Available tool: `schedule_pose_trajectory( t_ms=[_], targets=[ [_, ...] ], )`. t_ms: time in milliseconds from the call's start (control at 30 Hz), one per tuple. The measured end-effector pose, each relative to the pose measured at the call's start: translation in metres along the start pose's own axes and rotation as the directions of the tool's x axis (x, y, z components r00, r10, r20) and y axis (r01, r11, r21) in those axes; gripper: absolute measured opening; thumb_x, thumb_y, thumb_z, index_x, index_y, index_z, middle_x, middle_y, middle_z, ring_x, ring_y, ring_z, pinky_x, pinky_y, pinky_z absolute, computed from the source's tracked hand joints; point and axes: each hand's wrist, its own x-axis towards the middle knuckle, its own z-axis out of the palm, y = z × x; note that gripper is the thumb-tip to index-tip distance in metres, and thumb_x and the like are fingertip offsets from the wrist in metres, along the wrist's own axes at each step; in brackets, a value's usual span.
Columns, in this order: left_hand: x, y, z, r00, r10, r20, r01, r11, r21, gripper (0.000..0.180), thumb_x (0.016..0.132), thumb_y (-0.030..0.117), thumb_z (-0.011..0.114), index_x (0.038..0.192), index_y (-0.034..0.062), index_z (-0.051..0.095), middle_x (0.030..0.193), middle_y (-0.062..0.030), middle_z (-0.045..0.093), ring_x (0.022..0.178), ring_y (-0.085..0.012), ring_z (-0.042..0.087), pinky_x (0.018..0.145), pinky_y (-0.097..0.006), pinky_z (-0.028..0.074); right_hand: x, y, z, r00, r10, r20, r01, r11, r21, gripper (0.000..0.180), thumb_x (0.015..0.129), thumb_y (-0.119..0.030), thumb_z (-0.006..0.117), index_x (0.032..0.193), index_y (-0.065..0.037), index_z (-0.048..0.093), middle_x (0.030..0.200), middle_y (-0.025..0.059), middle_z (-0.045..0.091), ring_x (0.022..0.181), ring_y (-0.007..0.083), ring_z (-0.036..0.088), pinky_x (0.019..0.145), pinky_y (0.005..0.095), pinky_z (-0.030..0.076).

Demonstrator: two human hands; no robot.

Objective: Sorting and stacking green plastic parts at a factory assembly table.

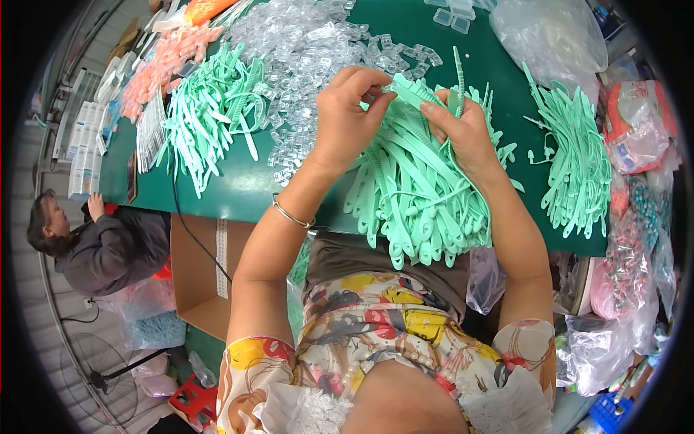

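Up over the green bench [246, 192], a mint-green strap [410, 91] is held between both hands, above a big heap of similar straps [423, 181]. The left hand [353, 108] has its fingers pinched together at one end; can't tell if a tiny part's in there too. The right hand [463, 130] has thumb and fingers closed on it. Loads of clear plastic pieces [307, 54] lie near the left hand.
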Motion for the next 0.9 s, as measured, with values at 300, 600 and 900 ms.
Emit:
schedule_pose_trajectory(
  t_ms=[300,600,900],
  targets=[
    [-0.001,-0.004,0.004,0.956,0.294,-0.012,-0.278,0.916,0.289,0.022,0.065,-0.006,0.068,0.084,0.0045,0.062,0.085,-0.0076,0.061,0.067,-0.0194,0.061,0.057,-0.027,0.050,0.000,-0.002,0.002,1.000,0.010,0.000,-0.010,0.997,-0.076,0.017,0.082,-0.019,0.062,0.075,-0.006,0.053,0.058,-0.0023,0.045,0.052,0.0058,0.039,0.051,0.0222,0.029],
    [0.001,-0.003,0.011,0.923,0.378,-0.075,-0.361,0.916,0.177,0.011,0.073,0.002,0.064,0.083,0.0052,0.063,0.083,-0.0041,0.060,0.068,-0.0163,0.056,0.061,-0.027,0.045,0.002,0.003,0.000,1.000,-0.009,0.011,0.010,0.999,-0.040,0.019,0.081,-0.022,0.064,0.075,-0.007,0.054,0.060,-0.0024,0.050,0.054,0.0050,0.044,0.050,0.0206,0.033],
    [0.008,-0.001,-0.007,0.778,-0.405,0.480,0.557,0.798,-0.230,0.029,0.085,0.024,0.058,0.081,-0.0041,0.064,0.064,-0.0006,0.056,0.062,-0.0078,0.051,0.057,-0.023,0.042,0.003,0.008,0.001,0.998,-0.047,0.035,0.053,0.980,-0.193,0.026,0.080,-0.017,0.067,0.098,-0.001,0.062,0.070,0.0004,0.059,0.064,0.0045,0.051,0.057,0.0197,0.041]
  ],
)
